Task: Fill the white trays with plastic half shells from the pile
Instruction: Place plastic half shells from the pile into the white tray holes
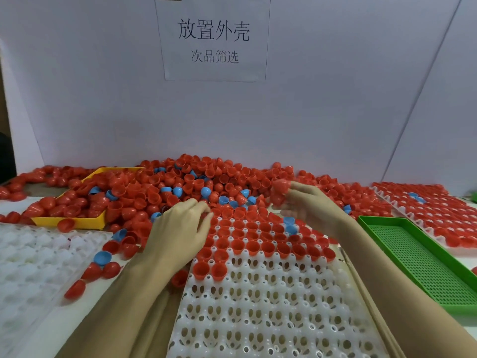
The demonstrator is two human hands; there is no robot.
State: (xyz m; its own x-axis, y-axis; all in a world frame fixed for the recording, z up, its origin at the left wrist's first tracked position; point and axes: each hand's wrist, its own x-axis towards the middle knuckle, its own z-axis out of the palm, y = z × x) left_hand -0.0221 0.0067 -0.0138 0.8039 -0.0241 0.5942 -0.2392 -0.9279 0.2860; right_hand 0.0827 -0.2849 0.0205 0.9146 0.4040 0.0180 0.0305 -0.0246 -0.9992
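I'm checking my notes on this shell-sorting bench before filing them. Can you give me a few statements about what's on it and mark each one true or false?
1. The right hand holds red shells above the pile. True.
2. The middle white tray is completely full. False: only its far rows hold shells; the near rows are empty.
3. The green tray is heaped with shells. False: none show in it.
4. The yellow tray holds red shells. True.
5. All shells are red. False: a few are blue, like the blue shell in the pile.
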